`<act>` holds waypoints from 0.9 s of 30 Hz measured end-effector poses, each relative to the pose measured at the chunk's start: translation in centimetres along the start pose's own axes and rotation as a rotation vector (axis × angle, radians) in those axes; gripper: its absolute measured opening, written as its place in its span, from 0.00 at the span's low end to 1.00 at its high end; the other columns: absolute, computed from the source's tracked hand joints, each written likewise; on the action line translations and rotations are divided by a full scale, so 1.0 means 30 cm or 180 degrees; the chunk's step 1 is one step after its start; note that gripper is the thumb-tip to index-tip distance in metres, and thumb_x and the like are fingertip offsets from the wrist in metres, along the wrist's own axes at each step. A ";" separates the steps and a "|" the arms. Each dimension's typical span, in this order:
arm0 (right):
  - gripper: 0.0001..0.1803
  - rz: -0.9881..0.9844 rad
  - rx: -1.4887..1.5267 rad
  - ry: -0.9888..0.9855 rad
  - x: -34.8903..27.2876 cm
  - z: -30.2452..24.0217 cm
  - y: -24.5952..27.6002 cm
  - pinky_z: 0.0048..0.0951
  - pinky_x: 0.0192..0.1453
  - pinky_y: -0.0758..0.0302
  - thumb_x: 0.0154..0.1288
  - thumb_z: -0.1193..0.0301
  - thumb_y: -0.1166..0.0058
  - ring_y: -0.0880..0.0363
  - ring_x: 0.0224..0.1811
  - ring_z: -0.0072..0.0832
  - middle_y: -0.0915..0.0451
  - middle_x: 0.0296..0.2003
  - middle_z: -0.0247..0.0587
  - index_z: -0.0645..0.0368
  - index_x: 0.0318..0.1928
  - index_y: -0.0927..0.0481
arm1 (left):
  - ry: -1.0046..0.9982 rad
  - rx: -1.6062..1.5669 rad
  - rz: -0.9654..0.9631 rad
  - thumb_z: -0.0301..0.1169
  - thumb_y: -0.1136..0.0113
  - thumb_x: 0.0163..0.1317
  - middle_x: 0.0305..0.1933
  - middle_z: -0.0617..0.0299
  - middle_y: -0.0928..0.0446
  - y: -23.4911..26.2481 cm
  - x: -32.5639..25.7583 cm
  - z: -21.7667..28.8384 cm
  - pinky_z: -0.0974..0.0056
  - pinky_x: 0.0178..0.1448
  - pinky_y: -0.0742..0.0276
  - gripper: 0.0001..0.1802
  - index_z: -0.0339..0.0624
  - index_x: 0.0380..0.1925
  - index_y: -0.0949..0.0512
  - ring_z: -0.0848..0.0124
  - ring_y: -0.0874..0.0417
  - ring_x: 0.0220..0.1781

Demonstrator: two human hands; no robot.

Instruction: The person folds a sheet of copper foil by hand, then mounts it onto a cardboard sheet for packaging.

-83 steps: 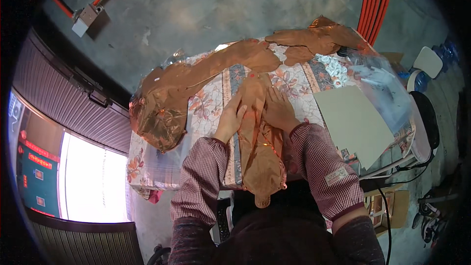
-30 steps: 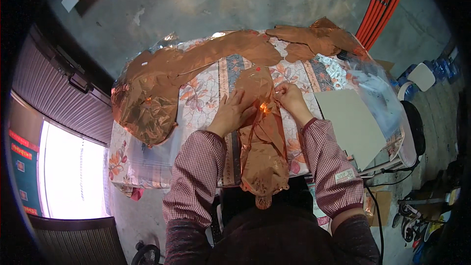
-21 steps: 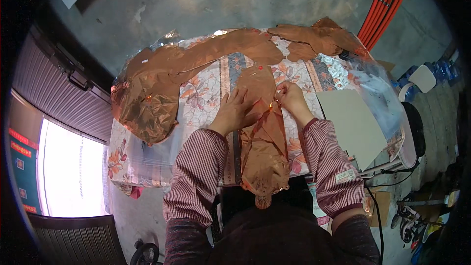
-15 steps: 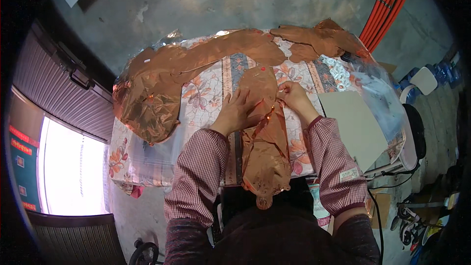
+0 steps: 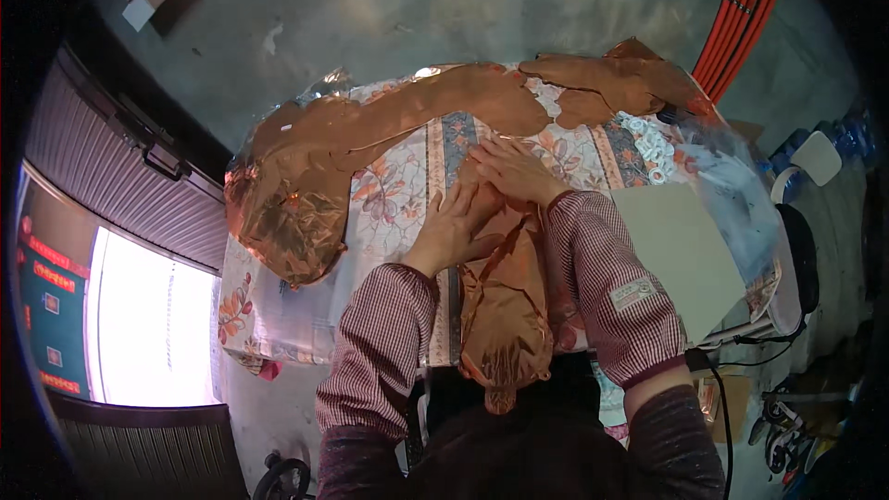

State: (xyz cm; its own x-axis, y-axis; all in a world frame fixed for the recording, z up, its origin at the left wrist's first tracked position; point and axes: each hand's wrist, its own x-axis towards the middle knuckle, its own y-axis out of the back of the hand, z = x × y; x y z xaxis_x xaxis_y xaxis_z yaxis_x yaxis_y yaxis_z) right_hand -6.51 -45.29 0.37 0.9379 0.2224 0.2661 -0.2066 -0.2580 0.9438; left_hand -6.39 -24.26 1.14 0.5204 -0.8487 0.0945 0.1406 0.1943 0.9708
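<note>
A flat, copper-coloured foil balloon [image 5: 505,315] lies lengthwise in front of me, its narrow tab hanging over the near table edge. My left hand [image 5: 448,230] rests with fingers spread on its left side. Higher up, my right hand [image 5: 515,172] lies flat across the balloon's far part, fingers stretched out and covering much of that end. Neither hand grips anything. More flat copper foil balloons [image 5: 407,111] stretch along the far side of the table, with a wide crinkled one [image 5: 289,213] at the left.
A floral cloth [image 5: 389,190] covers the table. To the right are a pale flat board [image 5: 676,250], several white rings [image 5: 648,143] and clear plastic bags [image 5: 736,194]. A chair [image 5: 798,259] stands at the right edge. Orange pipes [image 5: 741,14] lie on the floor beyond.
My right hand has gone from a pinch at the balloon's right edge to lying flat across its far part. The left hand stays on the left side. The view has shifted slightly.
</note>
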 end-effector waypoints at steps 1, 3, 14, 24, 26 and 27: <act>0.26 0.0061 -0.0168 0.0056 -0.004 0.009 -0.019 0.44 0.72 0.49 0.74 0.58 0.67 0.47 0.72 0.43 0.41 0.69 0.47 0.53 0.67 0.37 | -0.0007 -0.0005 -0.0009 0.55 0.42 0.57 0.75 0.50 0.51 0.000 0.002 -0.001 0.42 0.73 0.57 0.35 0.63 0.65 0.34 0.49 0.54 0.76; 0.26 0.0142 -0.0316 0.0125 -0.008 0.010 -0.035 0.44 0.72 0.48 0.73 0.58 0.66 0.46 0.72 0.42 0.40 0.68 0.47 0.53 0.67 0.37 | 0.0015 -0.0044 -0.0086 0.55 0.41 0.57 0.75 0.50 0.52 0.009 -0.003 0.015 0.43 0.73 0.57 0.35 0.62 0.65 0.34 0.48 0.54 0.76; 0.26 0.0301 -0.0322 0.0207 -0.001 0.019 -0.065 0.43 0.73 0.51 0.72 0.56 0.64 0.45 0.71 0.43 0.39 0.67 0.48 0.54 0.65 0.35 | 0.0753 -0.1555 0.0752 0.41 0.37 0.58 0.60 0.41 0.32 0.139 -0.205 0.140 0.55 0.63 0.33 0.29 0.39 0.57 0.29 0.48 0.31 0.62; 0.30 -0.0079 -0.0118 -0.0083 0.010 -0.005 -0.035 0.41 0.76 0.59 0.74 0.50 0.71 0.54 0.75 0.38 0.46 0.71 0.46 0.50 0.69 0.41 | 0.1755 -0.0324 0.0827 0.30 0.40 0.56 0.38 0.48 0.26 0.129 -0.410 0.445 0.52 0.35 0.23 0.16 0.35 0.41 0.31 0.49 0.21 0.36; 0.30 -0.0132 -0.0101 -0.0134 0.010 -0.014 -0.028 0.40 0.76 0.60 0.74 0.50 0.72 0.55 0.75 0.37 0.47 0.71 0.45 0.49 0.70 0.42 | 0.1762 -0.0189 0.0762 0.28 0.40 0.55 0.37 0.48 0.27 0.115 -0.401 0.447 0.51 0.34 0.23 0.13 0.36 0.38 0.31 0.49 0.21 0.36; 0.30 -0.0193 -0.0104 -0.0206 0.009 -0.011 -0.025 0.39 0.76 0.62 0.74 0.50 0.72 0.56 0.76 0.36 0.48 0.72 0.44 0.48 0.70 0.42 | 0.1833 -0.0200 0.0736 0.27 0.42 0.55 0.37 0.48 0.27 0.109 -0.397 0.451 0.51 0.33 0.23 0.11 0.36 0.36 0.32 0.49 0.21 0.36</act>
State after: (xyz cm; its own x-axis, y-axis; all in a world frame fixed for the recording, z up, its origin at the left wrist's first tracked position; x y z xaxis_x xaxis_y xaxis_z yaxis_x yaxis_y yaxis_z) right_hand -6.19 -44.74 -0.21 0.9648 0.1753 0.1962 -0.1570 -0.2148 0.9640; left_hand -23.52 -20.17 6.16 0.9115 -0.3831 0.1497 0.0101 0.3847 0.9230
